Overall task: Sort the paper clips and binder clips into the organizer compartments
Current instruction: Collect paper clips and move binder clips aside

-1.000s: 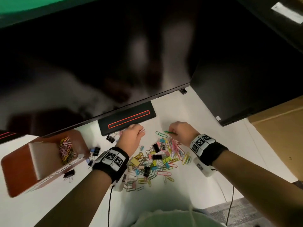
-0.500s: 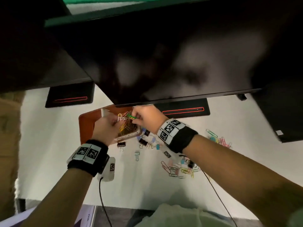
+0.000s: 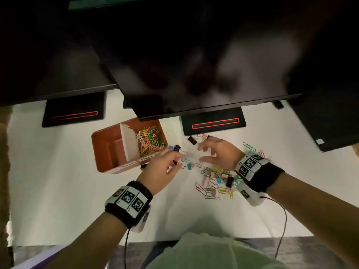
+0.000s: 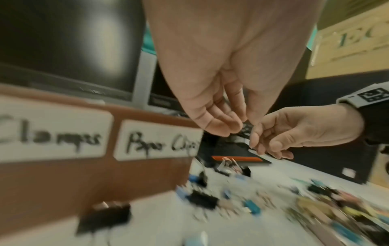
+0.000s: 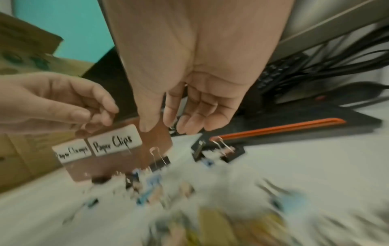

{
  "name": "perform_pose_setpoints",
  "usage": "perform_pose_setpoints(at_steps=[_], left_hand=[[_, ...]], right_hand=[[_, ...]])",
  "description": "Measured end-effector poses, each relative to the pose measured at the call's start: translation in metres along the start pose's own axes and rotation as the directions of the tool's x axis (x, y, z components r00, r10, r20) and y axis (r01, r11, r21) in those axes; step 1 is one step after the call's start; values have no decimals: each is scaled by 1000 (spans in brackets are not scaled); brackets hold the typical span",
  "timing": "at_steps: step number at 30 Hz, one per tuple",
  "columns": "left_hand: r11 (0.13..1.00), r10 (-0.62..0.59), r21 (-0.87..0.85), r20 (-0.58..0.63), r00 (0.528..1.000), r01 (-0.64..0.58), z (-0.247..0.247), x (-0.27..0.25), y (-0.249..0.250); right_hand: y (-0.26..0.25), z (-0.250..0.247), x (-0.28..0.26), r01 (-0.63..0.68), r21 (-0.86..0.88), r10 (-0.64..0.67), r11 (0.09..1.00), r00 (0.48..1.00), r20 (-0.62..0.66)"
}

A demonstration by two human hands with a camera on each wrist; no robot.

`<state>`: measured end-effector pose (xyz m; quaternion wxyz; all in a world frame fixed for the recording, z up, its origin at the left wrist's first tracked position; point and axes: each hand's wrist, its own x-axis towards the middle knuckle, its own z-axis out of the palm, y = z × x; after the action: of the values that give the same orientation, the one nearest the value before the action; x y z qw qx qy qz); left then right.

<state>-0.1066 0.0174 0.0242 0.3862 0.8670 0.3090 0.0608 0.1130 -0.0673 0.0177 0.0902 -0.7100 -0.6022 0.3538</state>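
A brown organizer (image 3: 103, 152) stands on the white desk, split by a white divider. Its right compartment holds several coloured paper clips (image 3: 149, 141); the left one looks bare. Labels read "Clamps" (image 4: 50, 136) and "Paper Clips" (image 4: 160, 141). My left hand (image 3: 175, 162) hovers just right of the organizer with loosely curled fingers and nothing visible in them. My right hand (image 3: 201, 153) is spread, empty, above scattered binder clips (image 3: 187, 166). A mixed pile of clips (image 3: 215, 181) lies under my right wrist. Black binder clips (image 3: 192, 140) sit farther back.
Dark monitors overhang the back of the desk, on black stands with red stripes (image 3: 213, 123) (image 3: 73, 115). A cardboard box (image 3: 355, 150) is at the far right. Wrist cables (image 3: 284, 216) trail off the near desk edge. Both wrist views are motion-blurred.
Both hands have left the paper-clip compartment and moved right, over the loose clips. The green paper clip and the white one are no longer in my fingers.
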Motion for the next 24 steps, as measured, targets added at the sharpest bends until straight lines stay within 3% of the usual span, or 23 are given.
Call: perform_pose_setpoints(at_steps=[4,8,12,18,24], left_hand=[[998,-52,44,224,973,44,49,9,9],[989,-143,70,290,946,128,84,19,23],[979,-195,108,277,941,171,102,26,28],[941,-297,-99,221,929,324,97,27,17],[896,-335,-261,137,932,360,74,28,7]], right_hand=[[28,16,-32,-33,-102,43,994,994,100],[34,32,-36,8,-188,12,982,994,108],[35,41,-30,-2,-211,15,978,998,58],[45,41,-29,17,-109,-19,994,1000,-10],[57,16,-22,-29,28,34,999,984,-176]])
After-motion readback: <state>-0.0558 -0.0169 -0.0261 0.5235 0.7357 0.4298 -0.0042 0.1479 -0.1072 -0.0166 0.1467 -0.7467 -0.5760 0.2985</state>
